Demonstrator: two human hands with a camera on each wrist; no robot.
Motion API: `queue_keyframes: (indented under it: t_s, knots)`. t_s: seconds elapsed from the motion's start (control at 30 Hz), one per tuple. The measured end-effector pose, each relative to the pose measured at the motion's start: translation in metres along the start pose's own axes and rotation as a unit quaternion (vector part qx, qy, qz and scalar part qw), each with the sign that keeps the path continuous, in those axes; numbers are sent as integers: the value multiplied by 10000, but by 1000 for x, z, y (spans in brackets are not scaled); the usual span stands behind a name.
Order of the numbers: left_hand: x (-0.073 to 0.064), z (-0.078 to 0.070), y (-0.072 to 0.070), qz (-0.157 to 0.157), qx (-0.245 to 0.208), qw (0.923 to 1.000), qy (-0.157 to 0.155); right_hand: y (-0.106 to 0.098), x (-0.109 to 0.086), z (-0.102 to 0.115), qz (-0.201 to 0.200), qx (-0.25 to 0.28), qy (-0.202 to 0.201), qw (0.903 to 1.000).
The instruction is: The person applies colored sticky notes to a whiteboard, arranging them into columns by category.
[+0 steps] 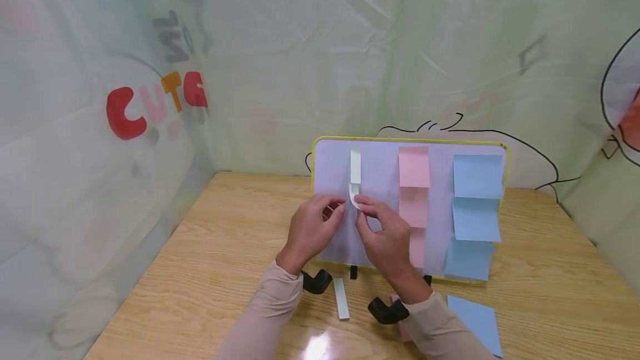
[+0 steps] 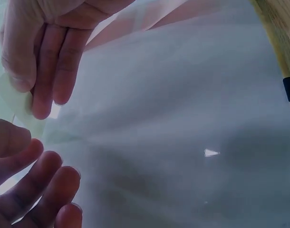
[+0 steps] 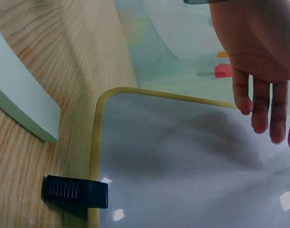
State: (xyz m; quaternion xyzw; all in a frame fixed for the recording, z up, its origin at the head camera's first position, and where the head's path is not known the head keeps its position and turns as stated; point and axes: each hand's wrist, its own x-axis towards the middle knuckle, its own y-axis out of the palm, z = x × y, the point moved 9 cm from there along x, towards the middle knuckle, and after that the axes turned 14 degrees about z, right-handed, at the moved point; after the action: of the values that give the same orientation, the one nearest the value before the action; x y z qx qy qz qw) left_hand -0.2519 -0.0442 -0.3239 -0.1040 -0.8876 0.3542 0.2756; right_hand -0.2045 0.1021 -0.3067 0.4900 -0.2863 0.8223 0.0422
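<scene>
A whiteboard (image 1: 380, 154) with a yellow rim stands upright on the table. My right hand (image 1: 387, 238) pinches a narrow pale green sticky note (image 1: 353, 196), which curls away from the board at its lower end. Just above it, another pale green sticky note (image 1: 355, 164) is stuck flat. To the left of the pinched note, my left hand (image 1: 312, 229) hovers before the board, its thumb near the index finger and nothing visible between them. In the right wrist view, the left hand's other fingers (image 3: 260, 107) hang loosely extended.
Pink sticky notes (image 1: 414, 166) and blue sticky notes (image 1: 477, 176) run down the board in columns. On the wooden table lie a pale green note pad (image 1: 341, 299), a blue note pad (image 1: 477, 324) and a partly hidden pink pad (image 1: 404, 332). Black feet (image 1: 354, 272) support the board.
</scene>
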Motion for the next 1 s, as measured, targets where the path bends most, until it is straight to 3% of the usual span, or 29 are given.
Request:
queue_keyframes:
  t_s: [0.23, 0.37, 0.6, 0.87, 1.0]
  knots:
    - [9, -1, 0, -209, -44, 9998, -6, 3, -1, -5, -78, -108, -83, 9999]
    - [11, -7, 0, -336, 546, 9974, 325, 5, -1, -8, -58, -145, -74, 9998]
    - [9, -19, 5, -517, 1996, 9749, 843, 9, -1, -14, 126, -146, 77, 9998]
    - [7, -20, 11, -434, 2672, 9597, 762, 13, -2, -17, 470, -184, 203, 9985]
    - [5, -20, 13, -425, 2819, 9557, 737, 11, -1, -18, 595, -173, 268, 9977]
